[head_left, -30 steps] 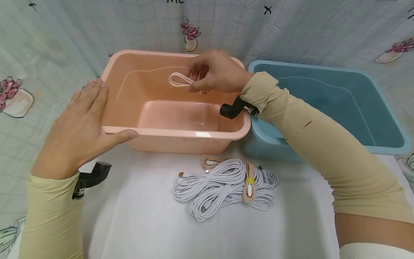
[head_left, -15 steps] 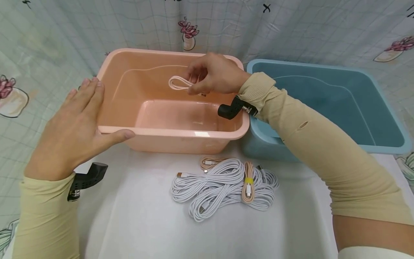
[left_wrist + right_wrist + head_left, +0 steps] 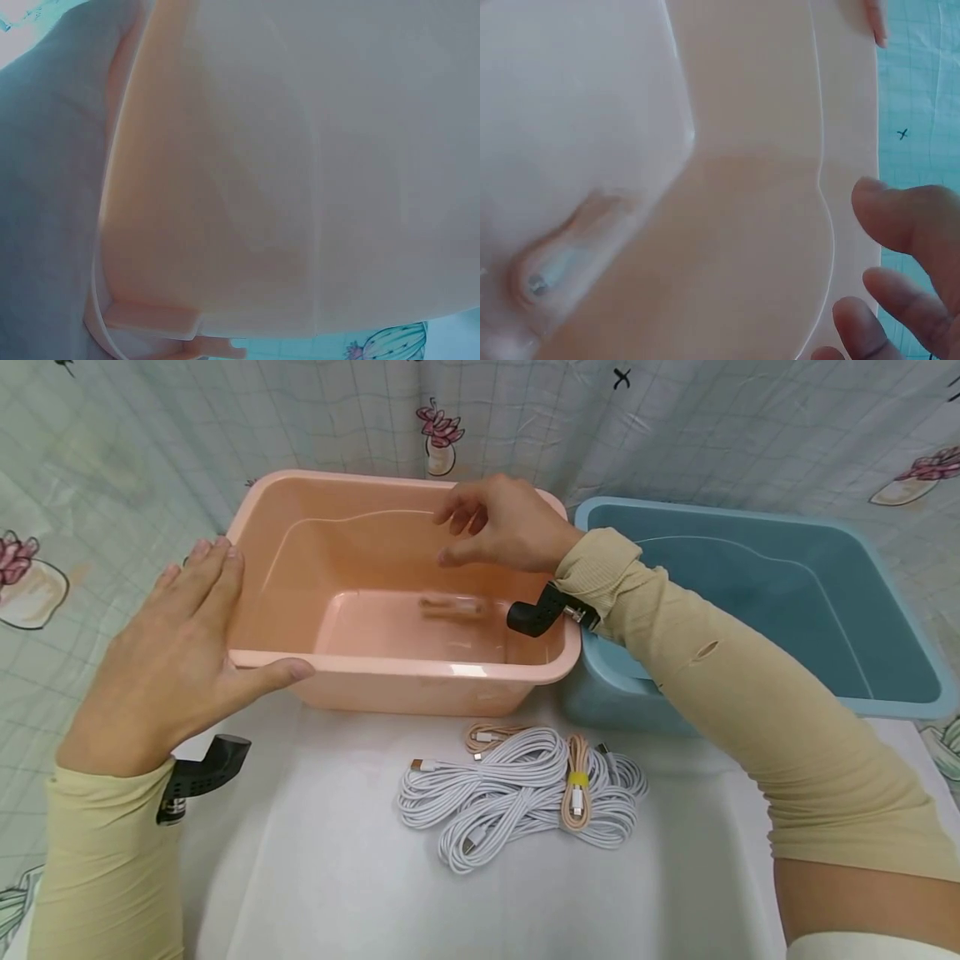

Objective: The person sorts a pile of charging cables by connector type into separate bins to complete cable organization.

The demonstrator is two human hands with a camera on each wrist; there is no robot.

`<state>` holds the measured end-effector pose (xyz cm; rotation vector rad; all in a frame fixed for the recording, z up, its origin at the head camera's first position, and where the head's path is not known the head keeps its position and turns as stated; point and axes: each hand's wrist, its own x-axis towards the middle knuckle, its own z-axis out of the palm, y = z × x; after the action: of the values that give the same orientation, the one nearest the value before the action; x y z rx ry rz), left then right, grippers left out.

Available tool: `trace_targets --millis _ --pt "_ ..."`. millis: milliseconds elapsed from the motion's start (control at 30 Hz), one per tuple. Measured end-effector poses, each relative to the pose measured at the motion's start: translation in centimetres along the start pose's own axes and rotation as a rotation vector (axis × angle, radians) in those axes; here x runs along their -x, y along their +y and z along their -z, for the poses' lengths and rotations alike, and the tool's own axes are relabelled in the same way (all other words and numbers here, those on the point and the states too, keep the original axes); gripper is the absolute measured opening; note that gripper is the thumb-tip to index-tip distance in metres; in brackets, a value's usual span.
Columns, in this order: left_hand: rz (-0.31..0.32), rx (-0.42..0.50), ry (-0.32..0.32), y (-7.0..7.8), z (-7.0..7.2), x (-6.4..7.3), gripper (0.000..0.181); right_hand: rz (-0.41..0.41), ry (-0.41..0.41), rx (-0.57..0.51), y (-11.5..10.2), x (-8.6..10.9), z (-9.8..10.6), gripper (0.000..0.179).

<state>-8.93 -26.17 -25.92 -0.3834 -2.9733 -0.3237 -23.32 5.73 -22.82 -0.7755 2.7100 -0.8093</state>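
Note:
My left hand [image 3: 172, 652] lies flat with straight fingers on the left rim of the peach tub [image 3: 405, 681]; in the left wrist view the hand [image 3: 49, 172] is a blurred shape along the tub wall [image 3: 202, 165]. Above the tub's right half, my right hand [image 3: 506, 527] hovers with thumb and fingers apart, holding nothing. Beneath it a peach cable bundle [image 3: 453, 607] is blurred, low in the tub. The right wrist view has that cable [image 3: 559, 262] with a pale connector near the tub floor, well apart from the fingertips [image 3: 870, 195].
A blue tub [image 3: 750, 602] adjoins the peach tub on the right. In front, coiled white cables [image 3: 480, 793] lie heaped on the white tabletop [image 3: 360, 910]. One peach cable with a yellow tie [image 3: 577, 785] rests on them, another [image 3: 487, 737] behind. A patterned curtain [image 3: 525, 427] hangs at the back.
The right hand has let go of the peach cable bundle, which has dropped from the fingers to low in the tub. The left hand has stayed on the rim.

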Motion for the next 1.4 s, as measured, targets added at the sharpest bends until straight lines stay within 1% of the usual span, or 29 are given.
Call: trace_targets --millis 233,500,700,833,967,1100,1267,1400 --pt "0.001 -0.002 0.002 0.0 0.1 0.0 0.114 0.002 0.011 -0.015 0.0 0.0 0.0 0.040" --pt "0.002 0.000 -0.002 0.0 0.0 -0.1 0.113 -0.009 0.006 -0.019 0.0 -0.1 0.0 0.040" --pt "-0.002 0.005 -0.021 0.1 -0.4 -0.5 0.113 -0.014 0.013 -0.016 0.2 -0.1 0.0 0.040" --pt "-0.010 0.003 -0.020 0.1 -0.7 -0.9 0.114 0.005 0.022 -0.007 0.1 0.0 -0.1 0.037" --pt "-0.009 0.000 -0.020 0.1 -0.9 -1.1 0.115 0.039 0.016 0.008 -0.5 0.2 -0.1 0.034" --pt "-0.007 0.001 -0.021 0.0 -1.0 -1.1 0.115 0.075 -0.003 0.026 -1.6 0.9 0.0 0.032" --pt "-0.015 0.007 -0.020 0.1 -1.1 -1.1 0.115 0.143 -0.026 0.047 -2.6 2.7 0.4 0.031" --pt "-0.012 0.011 -0.020 0.1 -1.1 -1.1 0.116 0.181 -0.024 0.005 -3.1 4.1 0.6 0.030"
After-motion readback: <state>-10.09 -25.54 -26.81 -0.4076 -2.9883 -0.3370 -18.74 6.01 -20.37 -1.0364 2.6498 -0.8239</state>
